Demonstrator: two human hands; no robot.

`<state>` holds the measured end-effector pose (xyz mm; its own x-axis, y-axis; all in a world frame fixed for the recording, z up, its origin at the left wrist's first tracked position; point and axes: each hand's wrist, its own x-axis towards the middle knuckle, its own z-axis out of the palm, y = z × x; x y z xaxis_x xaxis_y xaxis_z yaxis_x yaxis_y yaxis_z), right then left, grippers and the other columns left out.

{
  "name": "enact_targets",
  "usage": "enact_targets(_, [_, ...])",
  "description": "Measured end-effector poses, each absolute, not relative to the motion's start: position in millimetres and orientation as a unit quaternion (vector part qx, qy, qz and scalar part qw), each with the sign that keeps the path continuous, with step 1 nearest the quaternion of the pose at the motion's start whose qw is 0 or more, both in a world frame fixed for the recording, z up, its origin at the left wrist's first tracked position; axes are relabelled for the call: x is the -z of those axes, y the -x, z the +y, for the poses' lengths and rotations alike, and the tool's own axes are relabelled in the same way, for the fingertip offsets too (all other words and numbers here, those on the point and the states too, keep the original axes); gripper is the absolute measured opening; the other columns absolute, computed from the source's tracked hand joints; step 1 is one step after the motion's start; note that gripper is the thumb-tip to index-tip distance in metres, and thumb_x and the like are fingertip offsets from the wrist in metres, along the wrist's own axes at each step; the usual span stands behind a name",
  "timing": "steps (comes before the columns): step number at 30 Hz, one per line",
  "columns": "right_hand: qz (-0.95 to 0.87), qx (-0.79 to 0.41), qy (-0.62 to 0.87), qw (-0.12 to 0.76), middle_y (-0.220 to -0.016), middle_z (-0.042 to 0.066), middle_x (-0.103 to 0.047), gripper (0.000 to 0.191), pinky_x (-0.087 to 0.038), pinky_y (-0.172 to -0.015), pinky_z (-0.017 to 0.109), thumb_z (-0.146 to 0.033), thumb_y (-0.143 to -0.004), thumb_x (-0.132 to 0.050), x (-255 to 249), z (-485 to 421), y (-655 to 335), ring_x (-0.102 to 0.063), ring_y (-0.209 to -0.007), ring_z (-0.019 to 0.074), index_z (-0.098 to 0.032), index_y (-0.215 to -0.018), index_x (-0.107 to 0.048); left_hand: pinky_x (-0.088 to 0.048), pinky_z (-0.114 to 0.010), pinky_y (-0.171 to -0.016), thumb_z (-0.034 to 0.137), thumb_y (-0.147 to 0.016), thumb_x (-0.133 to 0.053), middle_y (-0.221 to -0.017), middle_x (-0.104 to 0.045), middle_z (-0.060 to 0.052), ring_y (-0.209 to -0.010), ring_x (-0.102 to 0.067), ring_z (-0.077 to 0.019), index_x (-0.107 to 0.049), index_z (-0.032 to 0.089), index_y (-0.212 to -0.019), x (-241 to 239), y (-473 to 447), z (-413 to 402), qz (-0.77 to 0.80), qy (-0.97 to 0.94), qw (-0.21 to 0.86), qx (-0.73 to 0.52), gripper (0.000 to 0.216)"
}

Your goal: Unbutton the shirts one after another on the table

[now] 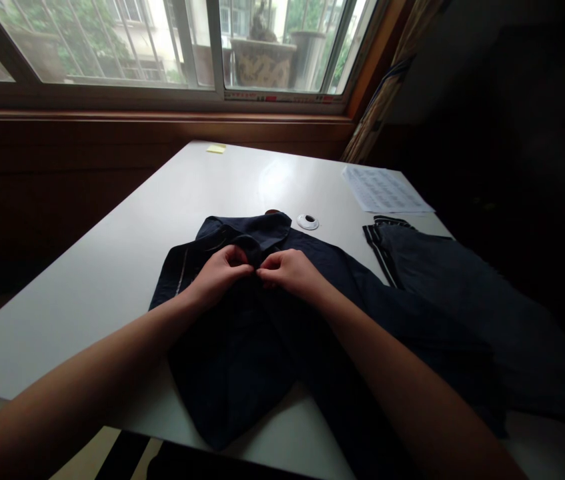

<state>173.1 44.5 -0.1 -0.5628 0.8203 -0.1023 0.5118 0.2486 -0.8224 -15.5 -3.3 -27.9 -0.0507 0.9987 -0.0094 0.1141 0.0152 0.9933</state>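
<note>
A dark navy collared shirt (232,360) lies spread on the white table, with one part hanging over the front edge. Just below its collar, my left hand (222,270) pinches a fold of the cloth between thumb and fingers. My right hand (289,270) pinches the same spot from the other side, and the fingertips of both hands almost touch. Whatever small piece sits between the fingertips is too dark to make out. Behind the collar lies a white disc with a dark centre (307,221), along with a partly hidden reddish-brown round thing (272,212).
On the right of the white table (87,267) lies another dark garment (442,280) with striped edging. Printed sheets (387,190) rest at the back right, and a yellow sticky note (216,149) is near the far left corner. Beyond stands a window (202,50).
</note>
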Motion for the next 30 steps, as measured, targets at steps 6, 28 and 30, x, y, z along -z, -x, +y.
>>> enact_targets(6, [-0.775,-0.431,0.423,0.185,-0.064,0.003,-0.072,0.016,-0.046,-0.053,0.022,-0.031,-0.08,-0.069,-3,47,-176,-0.068,-0.061,0.0167,-0.018,-0.08,-0.077,-0.043,-0.026,-0.065,0.026,-0.069,-0.079,-0.078,-0.062,0.003,-0.072,-0.06,-0.0142,-0.062,0.018,-0.085,28,16,-3,0.517,-0.478,0.509,-0.496,0.025])
enact_targets(28, [-0.65,-0.61,0.383,0.241,-0.065,0.002,-0.068,0.016,-0.051,-0.061,0.024,-0.03,-0.074,-0.074,-9,58,-184,-0.063,-0.061,0.0126,-0.015,-0.079,-0.074,-0.042,-0.027,-0.068,0.048,-0.081,-0.071,-0.078,-0.061,0.001,-0.075,-0.056,-0.0165,-0.064,0.017,-0.087,15,15,-7,0.53,-0.57,0.47,-0.416,0.032])
enact_targets(30, [-0.648,-0.609,0.385,0.248,-0.067,0.002,-0.068,0.016,-0.051,-0.061,0.024,-0.031,-0.074,-0.075,-10,59,-185,-0.063,-0.061,0.0125,-0.015,-0.079,-0.073,-0.04,-0.026,-0.065,0.046,-0.08,-0.072,-0.079,-0.06,0.001,-0.074,-0.054,-0.0156,-0.064,0.017,-0.085,13,16,-8,0.525,-0.586,0.467,-0.403,0.031])
